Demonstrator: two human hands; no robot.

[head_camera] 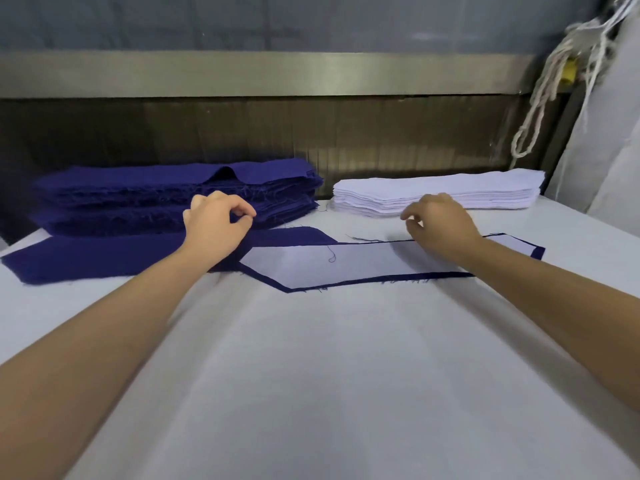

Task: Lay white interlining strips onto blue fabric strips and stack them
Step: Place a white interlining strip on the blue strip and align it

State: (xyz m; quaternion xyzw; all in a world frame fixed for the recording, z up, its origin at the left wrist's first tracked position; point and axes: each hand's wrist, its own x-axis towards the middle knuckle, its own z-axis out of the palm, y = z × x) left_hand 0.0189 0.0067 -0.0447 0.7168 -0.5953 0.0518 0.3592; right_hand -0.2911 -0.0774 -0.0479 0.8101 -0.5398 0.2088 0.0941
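White interlining strip [363, 263], long with one pointed end, lies flat on a dark blue fabric strip [538, 252] of the same shape, so only a thin blue border shows round it. The pair sits on the pale worktop [311, 375], in front of and to the right of the tall stack of dark blue fabric strips [173, 195]. Directly in front of that stack lies a second, bare blue strip [86, 258], which meets the pair's pointed end; which of them overlaps I cannot tell. Level with the blue stack, to its right, is a lower stack of white interlining pieces [440, 194]. The left hand [216, 223] is at the blue stack's front edge, thumb and forefinger brought together, though I cannot tell whether cloth is caught between them. The right hand [440, 220] hovers right of the stack, over the pair's far edge, its fingers loosely curled and holding nothing I can see. Both layers look thin, limp and light, with fraying edges and a loose dark thread [331, 256] on the white. I'd expect the white to slip on the blue if dragged, so pinching both layers together near each end seems the safest hold.
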